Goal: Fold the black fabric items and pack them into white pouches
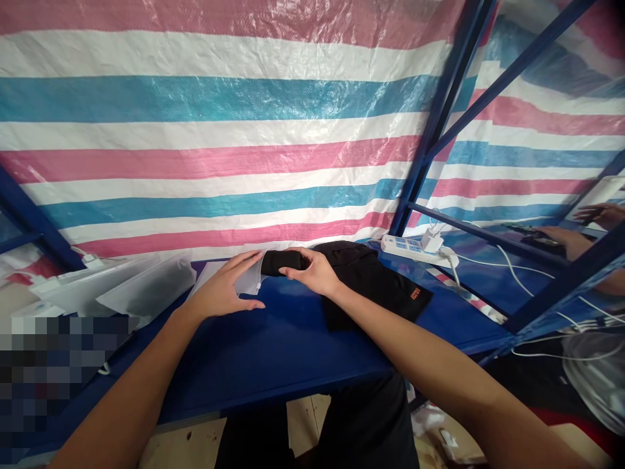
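a rolled black cloth (284, 261) sits partly inside a clear bag (249, 279) at the back of the blue bench (273, 352), right hand (312, 270) fingers curled on the roll, left hand (222, 290) fingers spread wide around the bag's mouth, a black garment (375, 283) just behind, a power strip (413, 249) beyond.
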A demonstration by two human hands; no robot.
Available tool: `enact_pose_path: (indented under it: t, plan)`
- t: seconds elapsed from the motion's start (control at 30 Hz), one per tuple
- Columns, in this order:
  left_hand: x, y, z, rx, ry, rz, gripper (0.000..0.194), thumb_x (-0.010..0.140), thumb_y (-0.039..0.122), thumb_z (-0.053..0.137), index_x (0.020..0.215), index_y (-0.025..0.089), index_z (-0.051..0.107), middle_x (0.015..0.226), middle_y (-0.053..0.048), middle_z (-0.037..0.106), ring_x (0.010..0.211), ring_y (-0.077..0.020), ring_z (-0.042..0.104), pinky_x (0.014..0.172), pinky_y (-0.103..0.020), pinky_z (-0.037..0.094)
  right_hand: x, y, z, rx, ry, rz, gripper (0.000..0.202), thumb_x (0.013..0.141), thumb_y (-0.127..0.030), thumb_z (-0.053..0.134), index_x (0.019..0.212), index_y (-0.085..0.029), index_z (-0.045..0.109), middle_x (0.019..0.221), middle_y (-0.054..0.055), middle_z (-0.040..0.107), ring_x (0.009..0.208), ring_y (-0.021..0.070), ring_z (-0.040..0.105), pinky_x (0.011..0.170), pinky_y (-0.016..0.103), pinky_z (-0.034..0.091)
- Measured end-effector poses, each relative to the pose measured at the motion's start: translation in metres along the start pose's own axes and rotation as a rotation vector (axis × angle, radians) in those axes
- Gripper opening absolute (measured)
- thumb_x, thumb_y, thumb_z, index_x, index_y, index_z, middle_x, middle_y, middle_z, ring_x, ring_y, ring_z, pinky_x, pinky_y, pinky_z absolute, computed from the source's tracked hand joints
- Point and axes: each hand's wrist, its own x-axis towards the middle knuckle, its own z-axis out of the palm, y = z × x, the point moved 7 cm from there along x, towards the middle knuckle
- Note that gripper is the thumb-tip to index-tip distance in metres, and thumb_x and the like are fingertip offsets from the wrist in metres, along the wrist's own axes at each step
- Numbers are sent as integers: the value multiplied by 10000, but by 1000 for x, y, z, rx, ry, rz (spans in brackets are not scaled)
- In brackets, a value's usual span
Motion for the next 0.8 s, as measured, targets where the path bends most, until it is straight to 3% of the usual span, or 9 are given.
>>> enact_pose_path:
  t: [0.07, 0.13, 0.23, 0.33, 0.43, 0.6, 0.67, 0.8]
  plan:
    - [-1, -1, 5, 25, -54, -37, 1183, 815, 694, 861, 1771, 376, 241, 1805, -74, 332, 1610, -396, 413, 1289, -540, 429, 0, -2, 4, 49, -59, -10, 526, 812, -462, 928, 1259, -225, 780, 1184, 61, 816, 1119, 287, 778, 1046, 415, 598]
    - [-1, 1, 8, 20, -53, -63, 1071, 899, 617, 805, 1772, 374, 234, 1789, -59, 372, 1592, -369, 451, 1273, -512, 450, -2, 0, 12, 159, -145, 46, 599, 789, -465, 954, 1293, -232, 732, 1099, 56, 810, 1013, 273, 800, 972, 420, 630]
    - [-1, 6, 6, -18, 15, -52, 862, 973, 481, 725, 1736, 350, 345, 1719, -47, 492, 1530, -326, 540, 1243, -467, 486, -7, 11, 26, 413, -224, 228, 711, 733, -485, 996, 1279, -235, 616, 911, 0, 763, 752, 218, 784, 761, 381, 671]
    - [0, 8, 5, -13, 73, 21, 786, 966, 448, 726, 1691, 321, 449, 1666, -52, 561, 1494, -326, 578, 1250, -466, 481, -10, 17, 36, 575, -259, 312, 706, 657, -464, 1040, 1144, -224, 588, 896, -22, 721, 746, 185, 758, 739, 369, 695]
    - [-1, 6, 6, 28, 110, 86, 754, 967, 455, 735, 1670, 325, 495, 1632, -49, 599, 1477, -331, 596, 1252, -486, 485, -8, 16, 33, 557, -273, 285, 624, 673, -454, 1028, 1107, -199, 660, 948, -2, 709, 815, 181, 741, 753, 365, 706]
    - [-2, 6, -2, 73, 169, 127, 709, 972, 406, 727, 1651, 367, 530, 1608, -20, 622, 1418, -313, 652, 1246, -469, 506, 0, 1, 17, 261, -306, 101, 473, 820, -480, 918, 1192, -216, 794, 1170, 55, 739, 1023, 227, 730, 797, 325, 655]
    - [-2, 9, -4, 74, 181, 125, 713, 965, 419, 742, 1647, 365, 539, 1602, -22, 628, 1410, -317, 658, 1242, -470, 513, 1, 2, 14, 232, -301, 95, 491, 826, -470, 916, 1227, -213, 800, 1141, 54, 760, 1017, 224, 733, 852, 341, 638]
    - [-3, 17, -1, 53, 201, 129, 734, 963, 511, 772, 1643, 350, 547, 1590, -38, 639, 1403, -329, 663, 1227, -476, 531, 0, 16, 19, 396, -223, 195, 535, 755, -461, 971, 1174, -193, 773, 1011, 38, 789, 899, 199, 745, 841, 349, 632]
